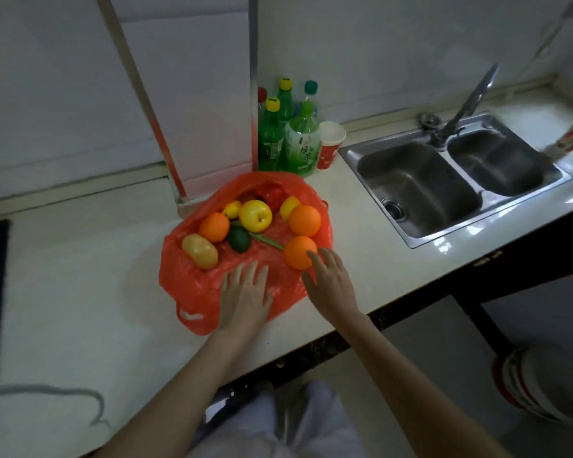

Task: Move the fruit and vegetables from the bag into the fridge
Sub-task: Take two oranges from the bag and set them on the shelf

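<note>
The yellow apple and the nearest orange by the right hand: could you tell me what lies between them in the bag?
In the head view, a thin green stalk on the bag's red plastic lies between the yellow apple and the orange.

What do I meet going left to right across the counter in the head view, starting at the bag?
red plastic bag with the fruit → green bottles by the wall → paper cup → left sink basin → faucet → right sink basin
</note>
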Tool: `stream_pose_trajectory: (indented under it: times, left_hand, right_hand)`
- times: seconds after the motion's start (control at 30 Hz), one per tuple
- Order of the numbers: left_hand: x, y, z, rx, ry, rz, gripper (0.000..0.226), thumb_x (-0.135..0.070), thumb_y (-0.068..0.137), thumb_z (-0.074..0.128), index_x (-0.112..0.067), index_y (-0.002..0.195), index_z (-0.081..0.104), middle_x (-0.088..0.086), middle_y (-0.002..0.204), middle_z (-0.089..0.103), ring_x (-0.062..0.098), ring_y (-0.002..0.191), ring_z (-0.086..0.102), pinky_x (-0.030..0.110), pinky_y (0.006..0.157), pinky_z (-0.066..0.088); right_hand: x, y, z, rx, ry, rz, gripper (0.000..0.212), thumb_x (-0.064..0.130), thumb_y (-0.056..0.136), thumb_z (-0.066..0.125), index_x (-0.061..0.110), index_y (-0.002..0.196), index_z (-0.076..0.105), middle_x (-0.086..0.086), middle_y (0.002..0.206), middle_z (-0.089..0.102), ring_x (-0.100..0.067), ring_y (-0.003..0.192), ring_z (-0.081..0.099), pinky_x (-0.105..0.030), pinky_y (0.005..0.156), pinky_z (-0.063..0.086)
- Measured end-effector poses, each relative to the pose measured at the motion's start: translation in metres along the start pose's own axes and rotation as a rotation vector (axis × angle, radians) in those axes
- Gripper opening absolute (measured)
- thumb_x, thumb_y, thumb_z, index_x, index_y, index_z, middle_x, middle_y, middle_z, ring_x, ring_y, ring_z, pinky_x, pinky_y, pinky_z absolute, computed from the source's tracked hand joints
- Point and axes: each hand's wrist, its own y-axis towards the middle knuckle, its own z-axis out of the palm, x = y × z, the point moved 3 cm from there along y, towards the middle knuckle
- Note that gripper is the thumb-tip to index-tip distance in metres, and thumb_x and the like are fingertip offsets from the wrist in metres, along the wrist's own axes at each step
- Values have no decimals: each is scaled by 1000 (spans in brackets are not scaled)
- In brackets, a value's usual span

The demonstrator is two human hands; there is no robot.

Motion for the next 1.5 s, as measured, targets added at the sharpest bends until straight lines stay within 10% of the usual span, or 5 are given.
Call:
stream_pose_trajectory:
  times: [0.47,0.7,1.17,1.5]
  left_hand:
    - [-73,87,33,-47,-58,-211,72,-40,61,77,-13,124,54,9,126,57,32,111,55,45,86,48]
    - [-95,101,57,55,-161,-453,80,-43,79,64,-17,145,26,6,148,31,31,124,42,42,96,41]
    - [-85,80,43,-155,-219,-569,77,-29,59,83,-8,126,51,13,125,54,36,108,53,43,87,49]
    - [-64,43,28,-235,-203,-696,78,-29,58,82,-12,128,52,11,125,55,37,106,53,43,84,49]
  right_hand:
    - [-70,104,-12,113,84,-277,42,20,89,59,7,128,52,-20,131,51,-39,123,45,-48,93,46]
    - [-99,114,-5,193,147,-401,46,25,89,54,9,132,49,-17,134,50,-34,126,44,-44,98,44]
    - [-80,136,2,225,210,-673,51,15,82,65,8,130,50,-18,134,49,-34,127,43,-43,103,40]
    - [-40,153,35,563,-27,-657,65,34,77,69,21,135,44,-13,136,42,-34,125,40,-41,95,42]
